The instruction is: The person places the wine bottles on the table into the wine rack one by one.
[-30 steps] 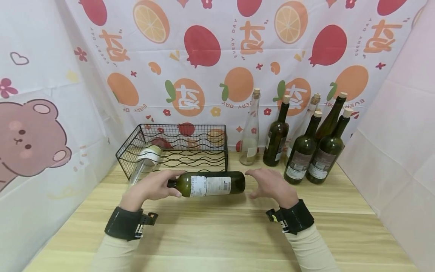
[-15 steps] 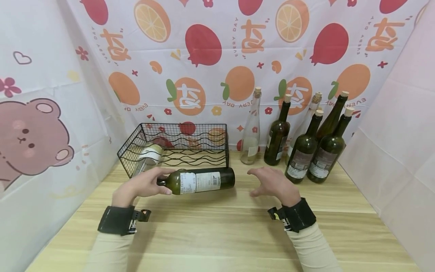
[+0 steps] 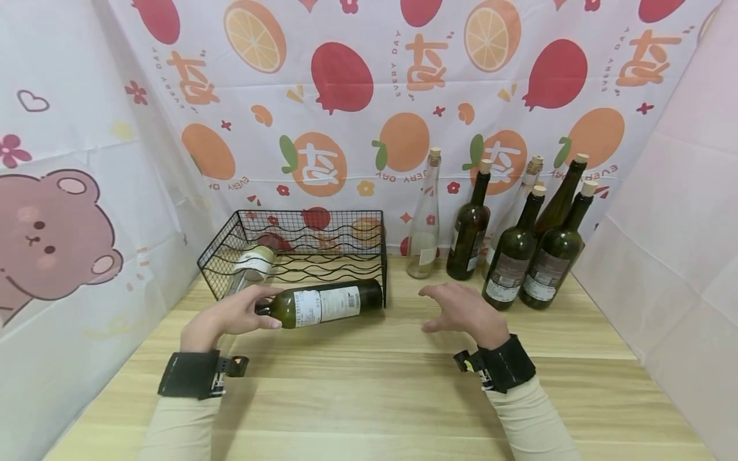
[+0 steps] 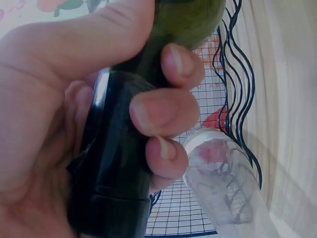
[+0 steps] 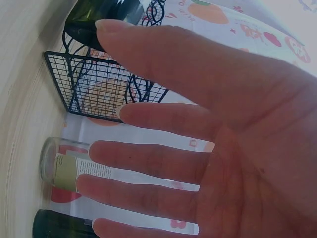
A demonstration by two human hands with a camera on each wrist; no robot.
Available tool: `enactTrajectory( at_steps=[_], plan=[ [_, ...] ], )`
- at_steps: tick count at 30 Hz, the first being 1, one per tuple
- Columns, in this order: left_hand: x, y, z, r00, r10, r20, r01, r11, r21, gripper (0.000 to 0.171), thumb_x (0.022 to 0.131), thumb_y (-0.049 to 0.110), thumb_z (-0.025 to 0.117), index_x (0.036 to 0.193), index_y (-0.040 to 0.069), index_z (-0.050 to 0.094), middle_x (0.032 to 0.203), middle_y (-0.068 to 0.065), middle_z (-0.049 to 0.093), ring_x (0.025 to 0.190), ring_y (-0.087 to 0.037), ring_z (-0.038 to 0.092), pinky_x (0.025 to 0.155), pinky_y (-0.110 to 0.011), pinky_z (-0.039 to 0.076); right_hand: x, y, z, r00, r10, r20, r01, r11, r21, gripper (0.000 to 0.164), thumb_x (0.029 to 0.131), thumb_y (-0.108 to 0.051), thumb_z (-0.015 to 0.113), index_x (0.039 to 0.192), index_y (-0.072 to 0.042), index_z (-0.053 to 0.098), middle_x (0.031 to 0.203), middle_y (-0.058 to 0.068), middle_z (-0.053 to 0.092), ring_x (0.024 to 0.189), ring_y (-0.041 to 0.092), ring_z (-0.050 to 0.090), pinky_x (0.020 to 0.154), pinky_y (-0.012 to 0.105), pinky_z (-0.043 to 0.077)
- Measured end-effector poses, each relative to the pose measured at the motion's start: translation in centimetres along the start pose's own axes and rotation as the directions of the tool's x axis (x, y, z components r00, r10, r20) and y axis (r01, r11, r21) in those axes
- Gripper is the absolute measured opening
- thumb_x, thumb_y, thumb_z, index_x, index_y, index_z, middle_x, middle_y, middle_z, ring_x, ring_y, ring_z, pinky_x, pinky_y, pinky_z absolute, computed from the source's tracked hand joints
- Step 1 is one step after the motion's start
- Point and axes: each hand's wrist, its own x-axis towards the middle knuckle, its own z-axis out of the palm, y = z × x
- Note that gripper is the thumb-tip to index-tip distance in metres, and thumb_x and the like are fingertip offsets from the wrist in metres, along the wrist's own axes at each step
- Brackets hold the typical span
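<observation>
My left hand (image 3: 233, 317) grips a dark green wine bottle (image 3: 331, 303) by its neck. The bottle lies sideways in the air, its base pointing right, in front of the black wire wine rack (image 3: 311, 276). In the left wrist view the fingers (image 4: 158, 111) and thumb wrap round the dark neck. A clear glass bottle (image 3: 254, 264) with a pale label lies in the rack's left end. To the right of the held bottle's base, my right hand (image 3: 467, 310) holds nothing; in the right wrist view its fingers (image 5: 148, 161) are straight and spread.
At the back right stand several corked bottles: a clear bottle (image 3: 423, 246), a dark bottle (image 3: 469, 240), and a front green bottle (image 3: 510, 269) among them. A printed cloth (image 3: 369, 160) hangs behind the wooden table (image 3: 369, 397).
My left hand has carried the green bottle to the left, its base end swinging slightly up toward the rack. The base has drawn away from my right hand, which has barely moved.
</observation>
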Motion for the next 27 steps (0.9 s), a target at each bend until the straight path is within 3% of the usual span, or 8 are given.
enactTrajectory(
  at_steps=[7, 11, 14, 19, 27],
  plan=[
    [0.3, -0.2, 0.5, 0.999, -0.015, -0.046, 0.016, 1.000, 0.027, 0.075, 0.087, 0.030, 0.082, 0.144, -0.009, 0.052, 0.134, -0.032, 0.063, 0.117, -0.046, 0.065, 0.101, -0.064, 0.049, 0.0, -0.1, 0.1, 1.000, -0.007, 0.004, 0.007, 1.000, 0.000, 0.066, 0.082, -0.038, 0.087, 0.139, -0.014, 0.063, 0.136, 0.010, 0.068, 0.120, 0.033, 0.066, 0.091, 0.051, 0.056],
    [0.5, -0.1, 0.7, 0.997, -0.031, -0.075, 0.036, 0.997, 0.063, 0.076, 0.088, 0.034, 0.081, 0.146, -0.006, 0.051, 0.133, -0.031, 0.064, 0.088, -0.030, 0.068, 0.093, -0.059, 0.053, 0.0, -0.1, 0.1, 1.000, -0.008, 0.004, 0.008, 1.000, 0.006, 0.066, 0.083, -0.038, 0.087, 0.139, -0.013, 0.063, 0.136, 0.010, 0.069, 0.121, 0.033, 0.066, 0.092, 0.051, 0.056],
    [0.7, -0.1, 0.9, 0.996, -0.030, -0.088, 0.038, 0.996, 0.085, 0.076, 0.088, 0.035, 0.080, 0.146, -0.005, 0.051, 0.133, -0.031, 0.064, 0.084, -0.028, 0.067, 0.090, -0.059, 0.054, 0.0, 0.0, 0.1, 1.000, -0.007, 0.006, 0.007, 1.000, 0.008, 0.066, 0.083, -0.038, 0.086, 0.139, -0.013, 0.063, 0.136, 0.010, 0.069, 0.121, 0.032, 0.066, 0.092, 0.050, 0.056],
    [0.9, -0.3, 1.2, 0.995, -0.023, -0.100, 0.032, 0.995, 0.093, 0.069, 0.091, 0.029, 0.077, 0.146, -0.004, 0.052, 0.136, -0.032, 0.062, 0.113, -0.046, 0.067, 0.098, -0.065, 0.050, -0.1, 0.0, 0.2, 1.000, -0.005, 0.013, 0.005, 1.000, 0.018, 0.066, 0.083, -0.038, 0.086, 0.140, -0.013, 0.062, 0.137, 0.010, 0.068, 0.122, 0.032, 0.065, 0.093, 0.051, 0.055],
    [1.1, 0.0, 1.2, 0.995, -0.018, -0.096, 0.023, 0.998, 0.057, 0.063, 0.093, 0.016, 0.071, 0.145, -0.010, 0.048, 0.139, -0.036, 0.058, 0.125, -0.055, 0.058, 0.104, -0.068, 0.045, -0.1, 0.2, 0.2, 0.999, -0.013, 0.048, 0.011, 0.998, 0.056, 0.065, 0.084, -0.037, 0.085, 0.139, -0.013, 0.062, 0.135, 0.010, 0.069, 0.119, 0.030, 0.066, 0.094, 0.049, 0.055]
  ],
)
